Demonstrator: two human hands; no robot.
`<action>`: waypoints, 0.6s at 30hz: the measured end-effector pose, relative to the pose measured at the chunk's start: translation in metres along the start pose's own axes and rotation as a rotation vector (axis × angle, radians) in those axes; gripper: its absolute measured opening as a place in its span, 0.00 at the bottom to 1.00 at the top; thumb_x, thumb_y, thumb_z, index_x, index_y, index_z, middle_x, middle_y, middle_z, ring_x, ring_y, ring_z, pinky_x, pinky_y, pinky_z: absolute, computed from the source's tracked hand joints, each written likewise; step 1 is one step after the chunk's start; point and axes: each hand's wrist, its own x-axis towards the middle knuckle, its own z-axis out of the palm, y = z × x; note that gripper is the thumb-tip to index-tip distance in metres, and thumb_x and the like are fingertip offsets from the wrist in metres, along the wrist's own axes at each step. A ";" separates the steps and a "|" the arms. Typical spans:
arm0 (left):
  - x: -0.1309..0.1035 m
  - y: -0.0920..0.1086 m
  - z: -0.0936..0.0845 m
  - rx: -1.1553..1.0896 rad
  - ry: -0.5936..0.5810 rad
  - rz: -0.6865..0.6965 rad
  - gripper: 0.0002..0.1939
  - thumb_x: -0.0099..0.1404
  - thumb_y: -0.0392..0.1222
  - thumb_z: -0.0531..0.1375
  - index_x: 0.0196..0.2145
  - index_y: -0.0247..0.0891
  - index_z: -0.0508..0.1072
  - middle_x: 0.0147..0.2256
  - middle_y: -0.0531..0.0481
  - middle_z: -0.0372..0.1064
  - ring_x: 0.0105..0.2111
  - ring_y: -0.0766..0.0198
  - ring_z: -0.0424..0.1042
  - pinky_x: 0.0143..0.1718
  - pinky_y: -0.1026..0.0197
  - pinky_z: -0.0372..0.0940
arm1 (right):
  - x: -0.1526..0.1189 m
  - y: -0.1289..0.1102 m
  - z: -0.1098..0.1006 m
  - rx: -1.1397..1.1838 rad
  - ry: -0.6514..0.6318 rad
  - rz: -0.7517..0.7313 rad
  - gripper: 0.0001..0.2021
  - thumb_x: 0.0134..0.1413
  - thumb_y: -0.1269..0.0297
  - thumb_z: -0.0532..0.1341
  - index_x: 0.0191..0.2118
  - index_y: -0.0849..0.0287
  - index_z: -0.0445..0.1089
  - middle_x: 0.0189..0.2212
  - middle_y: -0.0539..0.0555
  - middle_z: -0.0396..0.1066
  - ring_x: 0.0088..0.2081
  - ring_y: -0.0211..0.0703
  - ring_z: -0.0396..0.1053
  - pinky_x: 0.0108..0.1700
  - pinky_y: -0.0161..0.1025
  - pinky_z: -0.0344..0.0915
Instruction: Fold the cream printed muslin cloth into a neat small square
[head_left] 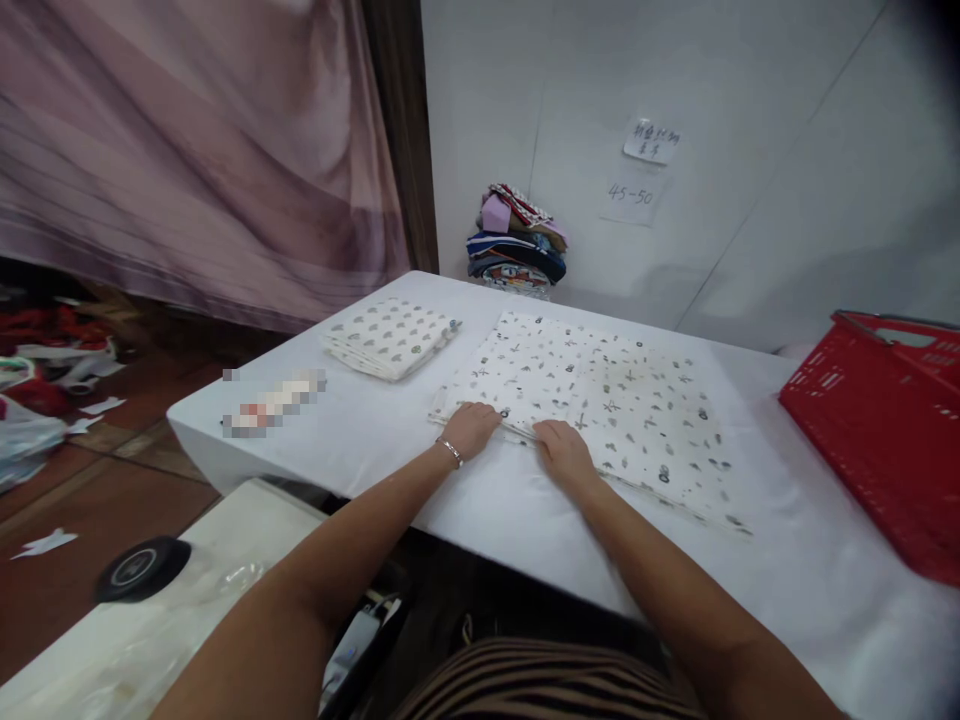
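Observation:
A white cloth (645,405) with small grey printed motifs lies spread on the white-covered table (390,440). At its near edge, my left hand (474,428) has its fingers closed over a folded layer of the cloth. My right hand (564,452) is a short way to the right, also gripping this edge, with the thumb tucked out of sight. A bracelet (451,452) circles my left wrist. To the left, apart from both hands, rests a folded cloth (397,335) with a grey heart-like print.
A red plastic basket (885,430) stands at the table's right side. Against the wall rises a pile of folded fabrics (517,245). A pixelated item (274,403) lies near the left corner. Below it, a white surface (247,535) holds a round black object (142,568).

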 end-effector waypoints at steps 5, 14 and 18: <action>0.003 -0.001 0.006 0.000 -0.035 -0.022 0.09 0.65 0.34 0.50 0.36 0.37 0.70 0.33 0.47 0.69 0.37 0.61 0.67 0.37 0.57 0.58 | 0.001 0.000 -0.001 0.010 -0.008 -0.041 0.14 0.57 0.74 0.51 0.44 0.58 0.69 0.44 0.57 0.68 0.44 0.45 0.61 0.44 0.40 0.59; 0.004 -0.002 0.008 -0.056 -0.005 -0.043 0.09 0.64 0.34 0.51 0.41 0.37 0.68 0.35 0.47 0.71 0.37 0.61 0.69 0.38 0.58 0.59 | 0.001 0.008 0.001 -0.057 -0.071 -0.053 0.17 0.56 0.75 0.51 0.48 0.56 0.68 0.39 0.56 0.69 0.39 0.44 0.62 0.42 0.39 0.57; 0.001 -0.004 0.007 0.012 -0.036 0.026 0.10 0.63 0.31 0.51 0.38 0.37 0.69 0.33 0.47 0.70 0.34 0.61 0.68 0.36 0.58 0.59 | 0.001 0.010 0.003 -0.053 -0.089 -0.125 0.14 0.58 0.72 0.52 0.44 0.53 0.71 0.39 0.55 0.68 0.39 0.43 0.62 0.40 0.37 0.56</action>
